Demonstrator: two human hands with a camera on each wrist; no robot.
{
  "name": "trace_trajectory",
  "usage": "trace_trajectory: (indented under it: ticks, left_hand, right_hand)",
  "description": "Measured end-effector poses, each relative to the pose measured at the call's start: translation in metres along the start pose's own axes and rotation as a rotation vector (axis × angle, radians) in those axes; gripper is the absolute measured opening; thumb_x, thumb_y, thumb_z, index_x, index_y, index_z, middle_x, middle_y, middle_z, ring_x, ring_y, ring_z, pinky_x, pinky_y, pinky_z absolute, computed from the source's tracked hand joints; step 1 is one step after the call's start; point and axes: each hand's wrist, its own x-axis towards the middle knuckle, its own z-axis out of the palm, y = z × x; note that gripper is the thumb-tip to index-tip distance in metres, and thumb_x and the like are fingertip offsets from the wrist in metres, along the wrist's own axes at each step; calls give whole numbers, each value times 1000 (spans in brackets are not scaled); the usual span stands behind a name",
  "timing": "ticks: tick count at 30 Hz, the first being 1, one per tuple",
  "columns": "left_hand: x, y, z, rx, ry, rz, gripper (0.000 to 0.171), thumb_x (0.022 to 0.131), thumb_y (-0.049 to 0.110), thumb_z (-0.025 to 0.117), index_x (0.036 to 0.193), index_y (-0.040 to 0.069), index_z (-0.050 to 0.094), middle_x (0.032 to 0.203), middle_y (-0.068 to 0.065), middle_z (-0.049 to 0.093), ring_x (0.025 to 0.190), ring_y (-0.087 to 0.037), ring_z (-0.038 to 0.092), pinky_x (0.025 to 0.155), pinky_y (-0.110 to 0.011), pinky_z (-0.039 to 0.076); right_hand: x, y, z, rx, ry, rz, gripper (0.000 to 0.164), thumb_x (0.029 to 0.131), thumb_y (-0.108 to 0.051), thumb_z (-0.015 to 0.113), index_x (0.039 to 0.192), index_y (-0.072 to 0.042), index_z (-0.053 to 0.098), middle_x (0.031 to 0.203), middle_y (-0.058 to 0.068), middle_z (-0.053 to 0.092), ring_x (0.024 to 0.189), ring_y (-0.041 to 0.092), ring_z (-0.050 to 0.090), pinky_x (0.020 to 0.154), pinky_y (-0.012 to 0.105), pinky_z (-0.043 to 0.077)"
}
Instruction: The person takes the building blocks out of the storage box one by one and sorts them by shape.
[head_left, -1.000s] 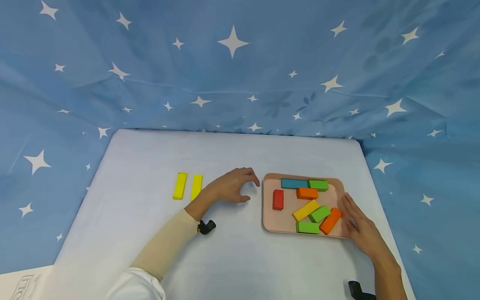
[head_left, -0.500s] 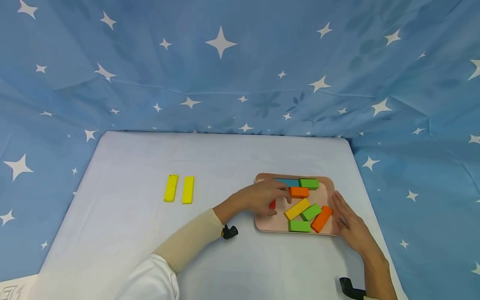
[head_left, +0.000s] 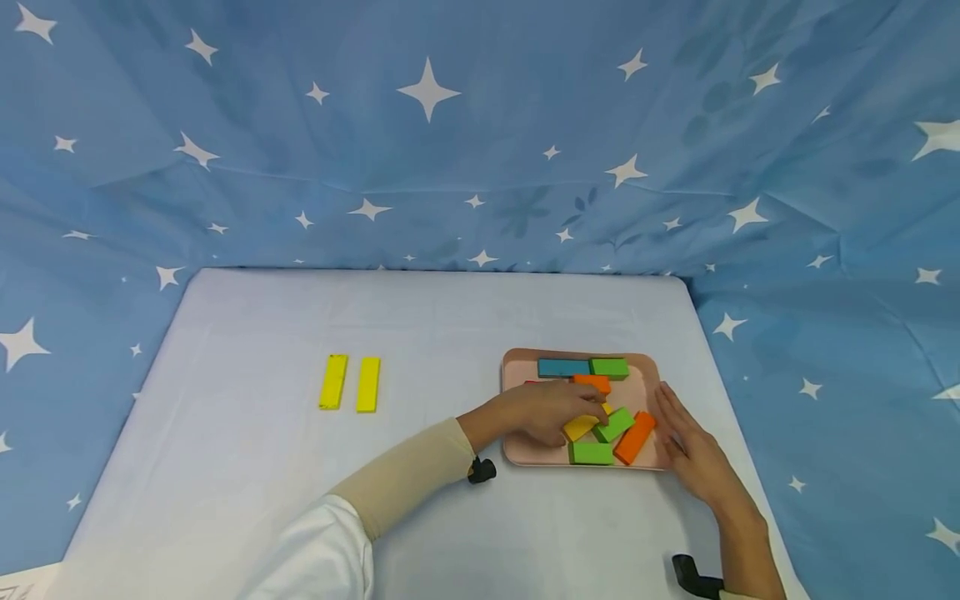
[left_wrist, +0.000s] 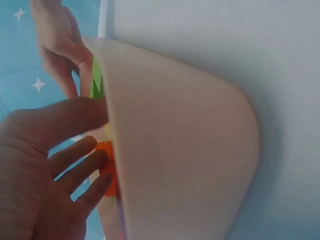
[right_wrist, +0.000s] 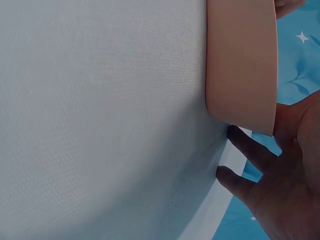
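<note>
A pink tray (head_left: 517, 454) holds several coloured blocks. Reaching into it, my left hand (head_left: 543, 410) has its thumb and curled fingers around a yellow block (head_left: 581, 428); the hand covers part of this block and most of a red block (head_left: 531, 382). Close by lie an orange block (head_left: 592, 382) and a green block (head_left: 615, 424). My right hand (head_left: 701, 458) rests with straight fingers against the tray's right end. In the right wrist view, the right hand (right_wrist: 285, 185) has its fingertips at the tray's outer wall (right_wrist: 242, 65).
On the white table (head_left: 247, 483), a yellow strip block (head_left: 333, 382) and another yellow strip block (head_left: 368, 384) lie side by side left of the tray. A blue block (head_left: 563, 367) lies along the tray's far wall. Blue star-patterned cloth (head_left: 465, 167) hangs behind.
My left hand has moved right, from beside the tray to over the yellow block inside it. My right hand stays at the tray's right end. The head view has shifted slightly.
</note>
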Motion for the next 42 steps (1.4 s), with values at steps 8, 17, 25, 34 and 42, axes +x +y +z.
trace_trajectory:
  ticks: [8, 17, 25, 34, 42]
  left_hand:
    - [7, 8, 0, -3, -62, -40, 74, 92, 6, 74, 153, 40, 48, 172, 12, 23, 155, -9, 31, 122, -24, 32]
    - [12, 8, 6, 40, -54, -44, 77, 94, 3, 72, 155, 40, 43, 171, 12, 27, 155, -10, 32, 123, -24, 32]
    - [11, 9, 8, 114, -27, -18, 75, 95, 10, 75, 155, 40, 40, 164, 9, 34, 146, -11, 42, 120, -22, 34]
    - [9, 9, 9, 128, -8, -22, 83, 90, 17, 80, 157, 38, 36, 158, 8, 36, 143, -9, 39, 124, -25, 29]
    - [5, 6, 9, 133, 28, 0, 85, 86, 25, 84, 156, 37, 36, 151, 3, 39, 131, -10, 43, 117, -23, 37]
  right_hand:
    - [1, -1, 0, -27, 7, 3, 71, 105, -3, 53, 167, -15, 21, 176, 9, 13, 154, 50, 24, 111, 73, 31]
    - [-1, -1, 1, -37, 26, -13, 71, 104, -2, 53, 167, -14, 23, 175, 7, 15, 155, 47, 25, 115, 68, 27]
    - [-1, -1, 2, -20, 33, -8, 73, 103, 1, 53, 167, -15, 22, 175, 9, 15, 155, 49, 23, 112, 72, 28]
    - [-1, -4, 1, -26, 20, 4, 73, 103, -2, 55, 167, -16, 22, 175, 9, 15, 154, 50, 25, 111, 73, 31]
    - [-2, -4, 0, -36, 25, -5, 71, 104, -3, 54, 166, -15, 23, 175, 8, 16, 155, 48, 25, 114, 69, 28]
